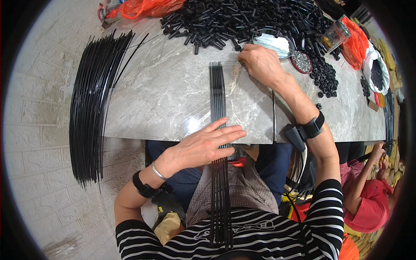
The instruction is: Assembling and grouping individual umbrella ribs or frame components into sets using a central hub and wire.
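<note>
A flat row of several thin black rods [218,95] lies side by side over the table's near edge, running down across my lap. My left hand [203,145] rests flat on the row with its fingers spread. At the far end of the rods, my right hand [262,65] is closed in a pinch on a thin wire [229,65]. The wire stretches left across the rod ends; whether it passes through them is too fine to tell. Close beyond the right hand stands a bowl of thin whitish wires [273,43], with a red-rimmed dish of small metal pieces [301,62] beside it.
A large bundle of black rods [93,104] overhangs the grey table [156,99] at the left. Black tubular parts [242,19] are heaped at the back, small black caps [323,76] at the right. A clear jar [334,37] and a white sack [376,71] stand farther right, near another person's arm [362,182].
</note>
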`<state>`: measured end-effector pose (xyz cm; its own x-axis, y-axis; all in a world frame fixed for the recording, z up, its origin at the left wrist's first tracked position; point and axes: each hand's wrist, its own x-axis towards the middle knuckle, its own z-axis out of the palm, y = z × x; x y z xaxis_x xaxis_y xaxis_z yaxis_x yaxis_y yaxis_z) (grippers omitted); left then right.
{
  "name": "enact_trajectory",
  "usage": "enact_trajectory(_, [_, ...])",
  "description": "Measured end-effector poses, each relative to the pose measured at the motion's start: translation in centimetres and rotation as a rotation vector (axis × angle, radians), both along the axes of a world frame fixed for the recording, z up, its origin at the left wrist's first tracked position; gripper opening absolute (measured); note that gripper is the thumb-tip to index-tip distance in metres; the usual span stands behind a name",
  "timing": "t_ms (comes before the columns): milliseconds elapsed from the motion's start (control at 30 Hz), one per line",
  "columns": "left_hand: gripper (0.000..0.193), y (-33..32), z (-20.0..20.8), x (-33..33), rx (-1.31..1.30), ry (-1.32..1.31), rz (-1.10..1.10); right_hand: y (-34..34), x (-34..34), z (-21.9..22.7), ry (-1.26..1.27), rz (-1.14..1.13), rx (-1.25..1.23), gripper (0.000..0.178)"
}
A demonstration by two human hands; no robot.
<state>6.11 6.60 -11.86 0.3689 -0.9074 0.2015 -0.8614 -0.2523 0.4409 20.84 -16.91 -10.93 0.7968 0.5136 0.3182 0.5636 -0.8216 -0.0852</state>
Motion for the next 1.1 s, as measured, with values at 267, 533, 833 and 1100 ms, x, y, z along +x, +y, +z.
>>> enact_trajectory(267, [0.012,0.0,0.0,0.1,-0.003,-0.001,-0.002,0.2,0.0,0.0,-0.034,0.039,-0.022,0.017])
enact_trajectory(533, [0.014,0.0,0.0,0.1,0.005,0.008,-0.005,1.3,-0.2,-0.3,0.006,0.062,0.158,0.007])
enact_trajectory(833, [0.014,0.0,0.0,0.1,-0.010,0.004,-0.008,1.4,0.7,0.1,0.084,0.058,0.051,0.010])
enact_trajectory(1100, [0.013,-0.1,0.1,0.1,-0.017,0.017,0.000,1.5,0.9,0.0,0.133,0.010,0.147,0.012])
